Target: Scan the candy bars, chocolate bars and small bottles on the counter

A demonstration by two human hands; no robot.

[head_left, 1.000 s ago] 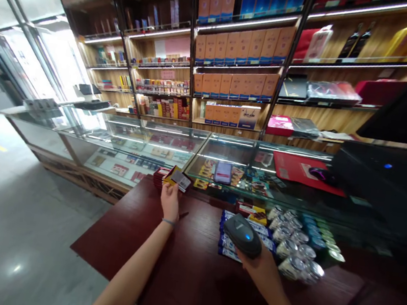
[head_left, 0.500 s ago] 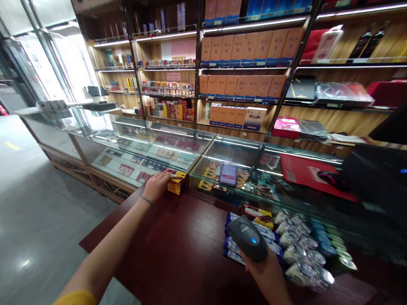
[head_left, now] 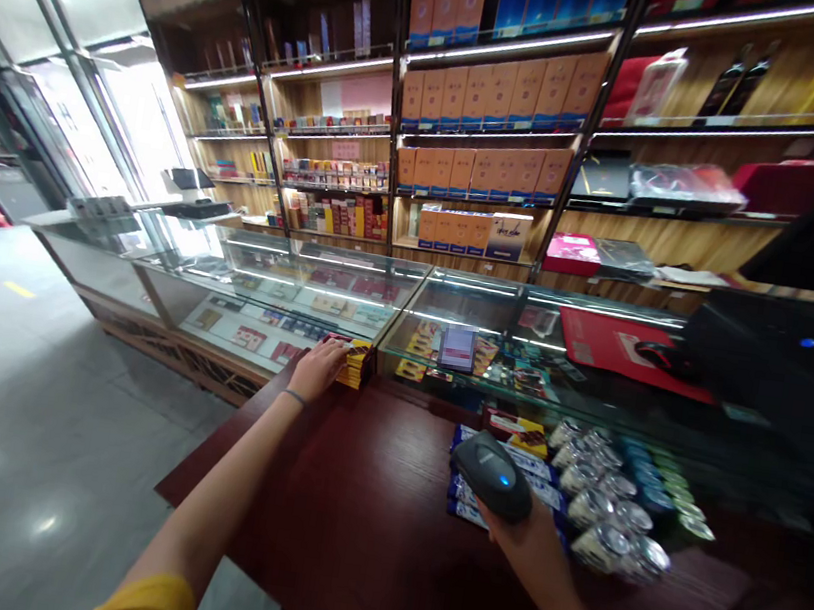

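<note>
My right hand [head_left: 532, 540] is wrapped round the handle of a black barcode scanner [head_left: 493, 474] with a lit blue light. The scanner is over several blue and white wrapped packs [head_left: 461, 507] on the dark red table. My left hand [head_left: 318, 370], a thin band on its wrist, is at the table's far left corner. Its fingers are closed over a stack of small yellow and red boxes [head_left: 355, 366], partly hiding them. A similar yellow and red box [head_left: 522, 430] lies behind the blue packs.
Rows of silver-topped cans [head_left: 604, 545] stand right of the packs, with blue and green cans beyond. A glass display counter [head_left: 320, 278] runs along the table's far side. A red mat [head_left: 605, 348] with a mouse [head_left: 661, 358] lies on the glass. Shelves of boxed goods line the wall.
My left hand stays at the stack, its fingers shifted slightly. The scanner in my right hand has moved very slightly left. The view has turned a little.
</note>
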